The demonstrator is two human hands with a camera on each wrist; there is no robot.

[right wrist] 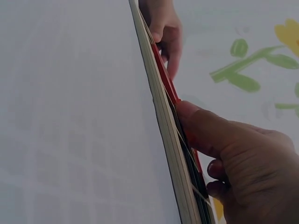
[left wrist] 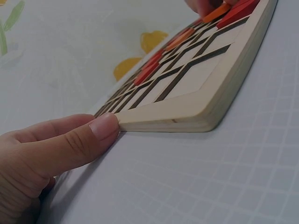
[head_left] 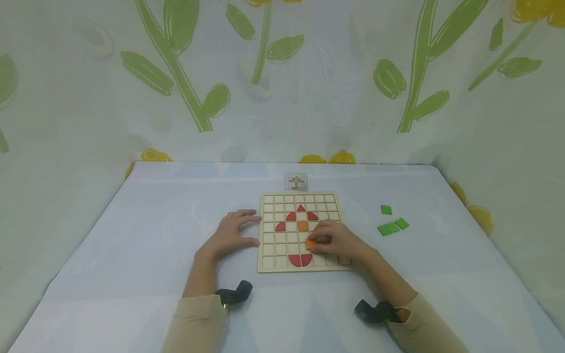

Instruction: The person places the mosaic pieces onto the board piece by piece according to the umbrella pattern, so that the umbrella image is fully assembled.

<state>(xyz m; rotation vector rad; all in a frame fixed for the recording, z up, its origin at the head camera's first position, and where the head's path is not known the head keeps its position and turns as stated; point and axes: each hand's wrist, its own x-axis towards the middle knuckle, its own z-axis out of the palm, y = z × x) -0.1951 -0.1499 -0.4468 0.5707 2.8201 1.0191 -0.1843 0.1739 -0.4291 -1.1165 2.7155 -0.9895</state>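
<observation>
A wooden grid board [head_left: 268, 250] lies flat on the table. Over its lower middle, my right hand [head_left: 337, 239] pinches an orange square tile [head_left: 310, 243] between thumb and fingers. Another orange square [head_left: 302, 225] sits in a cell above. Red pieces are set around it: a triangle [head_left: 301, 208] at the top, several quarter-circles such as this one [head_left: 280, 227], and a rounded pair [head_left: 295, 260] at the bottom. With fingers extended and spread, my left hand [head_left: 229, 233] touches the board's left edge; its thumb [left wrist: 104, 127] rests against the rim in the left wrist view.
Beyond the board's far edge lies a small pattern card [head_left: 295, 181]. Loose green tiles [head_left: 388, 229] are on the table to the right. A pale cloth [head_left: 132, 235] covers the table, and a flower-printed curtain [head_left: 309, 108] stands behind it.
</observation>
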